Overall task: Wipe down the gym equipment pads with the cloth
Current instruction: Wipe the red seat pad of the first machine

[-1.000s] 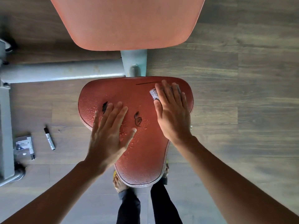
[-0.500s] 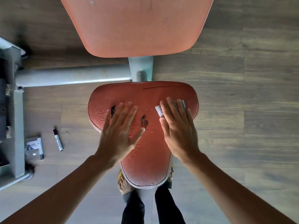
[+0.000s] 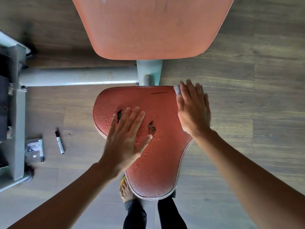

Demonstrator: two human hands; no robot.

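A red seat pad [image 3: 158,162] lies below me, speckled with water droplets and bearing black marker scribbles [image 3: 151,128] and a thin black line near its far edge. My left hand [image 3: 125,138] lies flat on the pad's left half, fingers spread, partly over one scribble. My right hand [image 3: 193,109] presses a grey cloth [image 3: 177,90] flat against the pad's far right corner; only the cloth's edges peek out past the fingers. A larger red back pad [image 3: 151,25] fills the top of the view.
A grey metal frame tube [image 3: 79,76] runs left from the seat post [image 3: 149,71] to the machine base [image 3: 14,113]. A black marker [image 3: 59,141] and a small packet [image 3: 34,147] lie on the wooden floor at left. My feet stand under the seat's near tip.
My right hand has slid the cloth from the middle right of the seat out to its far right corner. The left hand has stayed flat in the same place on the pad.
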